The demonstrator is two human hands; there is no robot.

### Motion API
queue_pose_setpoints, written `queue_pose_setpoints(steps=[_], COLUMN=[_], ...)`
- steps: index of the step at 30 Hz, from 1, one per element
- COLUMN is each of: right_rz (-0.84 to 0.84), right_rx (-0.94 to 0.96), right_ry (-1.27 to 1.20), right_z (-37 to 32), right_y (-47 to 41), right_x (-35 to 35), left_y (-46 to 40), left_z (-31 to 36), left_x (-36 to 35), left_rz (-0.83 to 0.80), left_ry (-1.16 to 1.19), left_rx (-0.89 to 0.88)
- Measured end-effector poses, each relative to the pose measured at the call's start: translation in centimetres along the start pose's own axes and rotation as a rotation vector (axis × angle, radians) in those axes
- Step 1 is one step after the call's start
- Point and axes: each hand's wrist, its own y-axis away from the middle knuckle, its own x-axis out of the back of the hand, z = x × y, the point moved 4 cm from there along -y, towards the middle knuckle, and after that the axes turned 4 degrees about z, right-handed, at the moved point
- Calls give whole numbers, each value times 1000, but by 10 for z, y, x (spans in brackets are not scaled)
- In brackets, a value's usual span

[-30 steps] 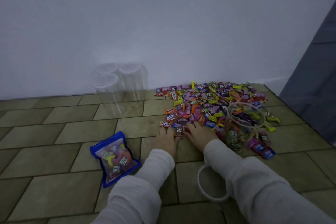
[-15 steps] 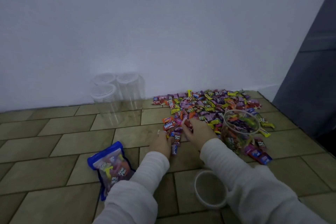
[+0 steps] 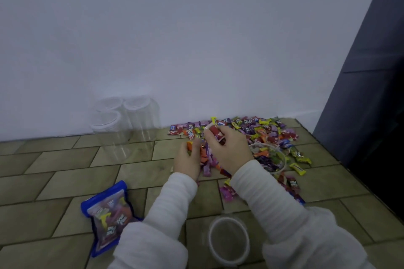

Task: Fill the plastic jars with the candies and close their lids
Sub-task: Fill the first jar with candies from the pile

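A heap of bright wrapped candies (image 3: 258,131) lies on the tiled floor against the wall. An open clear jar (image 3: 282,159), partly filled with candies, stands at the heap's near right edge. My left hand (image 3: 188,159) is raised over the floor and grips a bunch of candies. My right hand (image 3: 227,148), just left of the open jar, holds several candies with a red one pinched on top. The jar's clear lid (image 3: 228,240) lies on the floor in front of me. Three empty lidded jars (image 3: 122,126) stand by the wall at the left.
A blue candy bag (image 3: 109,214) lies on the floor at the near left. A dark panel (image 3: 371,94) rises along the right side. The white wall (image 3: 175,39) closes the far side.
Both hands have lifted off the floor with handfuls of candies gathered from the heap's near edge. The view has tilted and shifted slightly.
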Motion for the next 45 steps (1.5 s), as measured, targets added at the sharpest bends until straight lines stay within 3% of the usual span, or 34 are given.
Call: queue_pose_setpoints(steps=[7, 19, 25, 34, 45], right_rz=[116, 308, 294, 241, 196], right_rx=[-7, -450, -582, -562, -495], right_ry=[-125, -724, -768, -708, -642], right_z=[9, 62, 81, 80, 79], right_y=[-19, -17, -19, -20, -21], right_x=[66, 103, 100, 97, 96], left_y=[16, 53, 52, 58, 57], left_z=[43, 82, 83, 85, 79], left_x=[-32, -83, -94, -92, -96], left_rz=[34, 117, 131, 29, 35], left_ry=[238, 294, 259, 331, 341], left_rx=[-43, -169, -221, -269, -279])
